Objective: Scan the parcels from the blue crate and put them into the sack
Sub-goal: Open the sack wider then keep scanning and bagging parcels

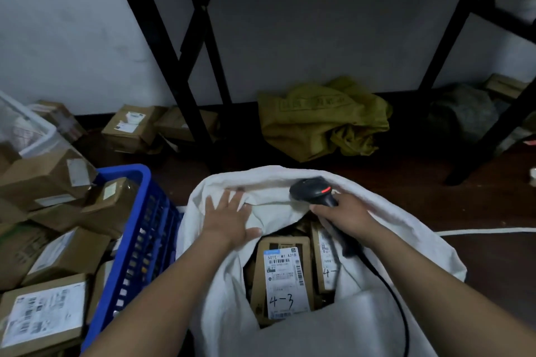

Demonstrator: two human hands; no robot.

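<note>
My left hand lies flat on the far left fold of the white sack, palm down, fingers straight and spread, thumb pointing toward the opening. My forearm runs up from the lower left, crossing the corner of the blue crate.

My right hand comes in from the lower right and is curled round the handle of the black scanner. The scanner's head rests over the sack's far rim with its red stripe facing up. Its black cable trails down across the near side of the sack.

The sack's mouth is open between my hands. Inside it a brown parcel lies label up, marked "4-3" by hand. A second parcel stands just to its right, under my wrist.

The crate sits against the sack's left side, piled with more boxed parcels.

The floor is dark wood. A crumpled yellow-green bag lies by the pale wall, between the legs of a black metal frame. Cardboard boxes sit along the wall on the left. A white cord runs along the floor at the right.
</note>
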